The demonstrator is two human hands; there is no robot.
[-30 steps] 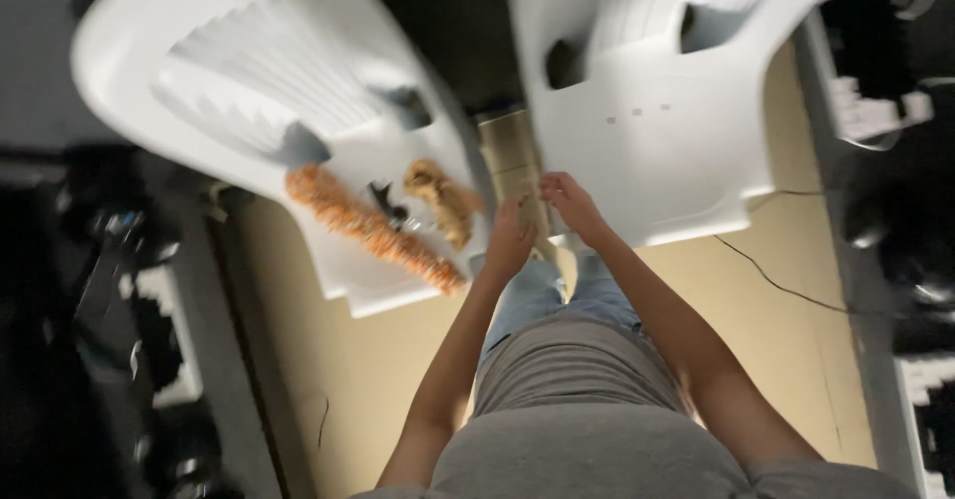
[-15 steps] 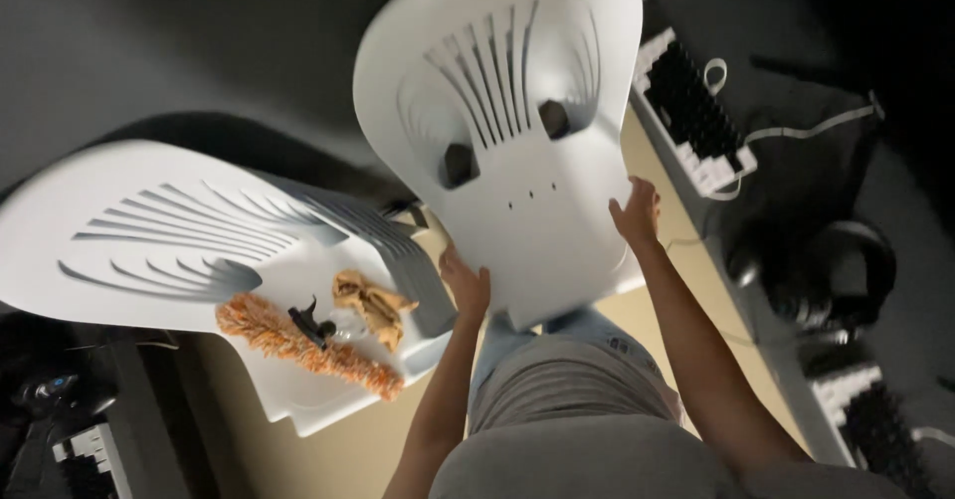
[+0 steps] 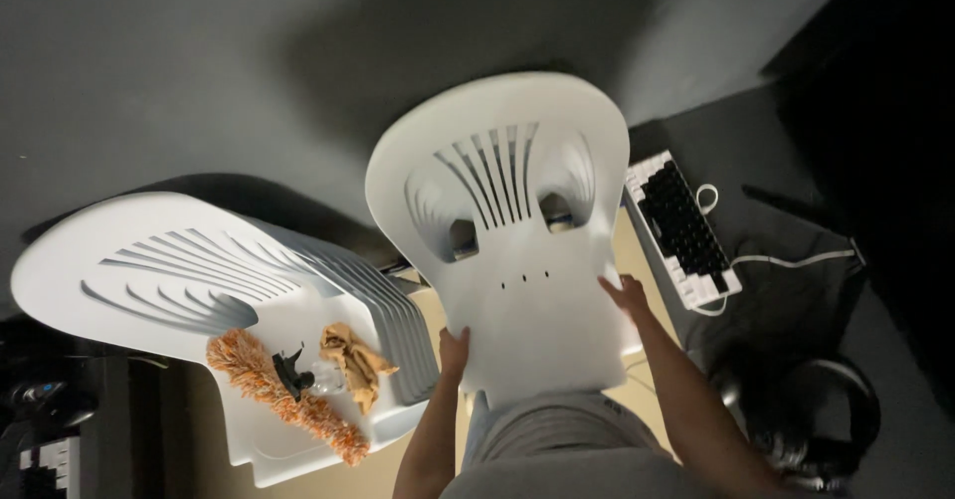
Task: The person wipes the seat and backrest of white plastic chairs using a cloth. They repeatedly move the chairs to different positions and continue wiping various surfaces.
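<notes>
Both hands grip a white moulded plastic chair (image 3: 517,260) by its seat edges, left hand (image 3: 454,348) and right hand (image 3: 625,295), lifted before the person. To its left, a stack of matching white chairs (image 3: 199,290) carries an orange fluffy duster (image 3: 284,395) and a crumpled tan cloth (image 3: 355,363).

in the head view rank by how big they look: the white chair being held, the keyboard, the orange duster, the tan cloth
1. white chair, held nearer the camera, which may enlarge it
2. keyboard and orange duster: similar length, too close to rank
3. tan cloth
</notes>
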